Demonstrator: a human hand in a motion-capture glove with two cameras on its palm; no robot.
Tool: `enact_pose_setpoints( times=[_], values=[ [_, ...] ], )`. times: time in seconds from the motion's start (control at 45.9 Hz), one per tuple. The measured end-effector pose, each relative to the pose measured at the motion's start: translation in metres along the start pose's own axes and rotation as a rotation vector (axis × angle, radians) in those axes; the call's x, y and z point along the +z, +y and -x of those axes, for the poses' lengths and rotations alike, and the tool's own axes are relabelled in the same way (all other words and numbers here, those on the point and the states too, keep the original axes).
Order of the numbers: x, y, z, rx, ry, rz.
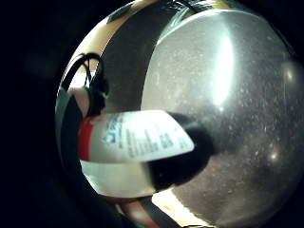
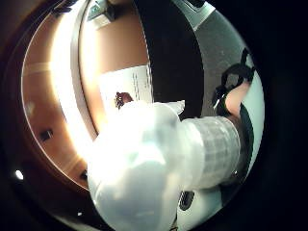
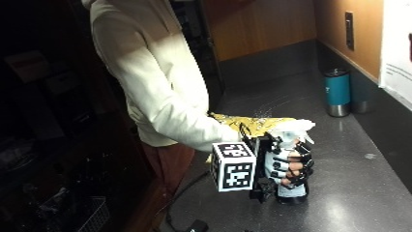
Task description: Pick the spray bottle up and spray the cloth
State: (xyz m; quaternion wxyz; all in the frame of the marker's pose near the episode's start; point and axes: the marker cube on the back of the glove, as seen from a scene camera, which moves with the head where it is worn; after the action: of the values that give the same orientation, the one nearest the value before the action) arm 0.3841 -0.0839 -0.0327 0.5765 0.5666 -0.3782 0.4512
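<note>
In the outside view my gloved right hand (image 3: 288, 166) grips a spray bottle (image 3: 293, 189) with its fingers curled round the body. The bottle stands upright on or just above the dark counter (image 3: 347, 203); I cannot tell which. Its white spray head (image 3: 293, 129) rises above my fingers. A yellow cloth (image 3: 252, 124) lies on the counter just behind the hand. The thumb side palm view is filled by the white spray head (image 2: 139, 168) and ribbed collar (image 2: 214, 151). In the little finger side palm view the bottle's white label (image 1: 142, 135) and dark base (image 1: 185, 152) show over the speckled counter (image 1: 247, 118).
A teal tumbler (image 3: 337, 92) stands on the counter toward the back wall. A sheet of paper (image 3: 398, 48) hangs on the wooden wall (image 3: 270, 24) at the right. The counter's front edge (image 3: 193, 183) runs beside the person's legs.
</note>
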Motion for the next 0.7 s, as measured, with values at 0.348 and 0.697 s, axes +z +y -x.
enact_pose_setpoints(
  times=[0.348,0.697],
  values=[
    [0.002,0.035,0.054,-0.396,0.434,0.489],
    [0.005,0.121,0.115,-0.894,1.155,0.907]
  ],
)
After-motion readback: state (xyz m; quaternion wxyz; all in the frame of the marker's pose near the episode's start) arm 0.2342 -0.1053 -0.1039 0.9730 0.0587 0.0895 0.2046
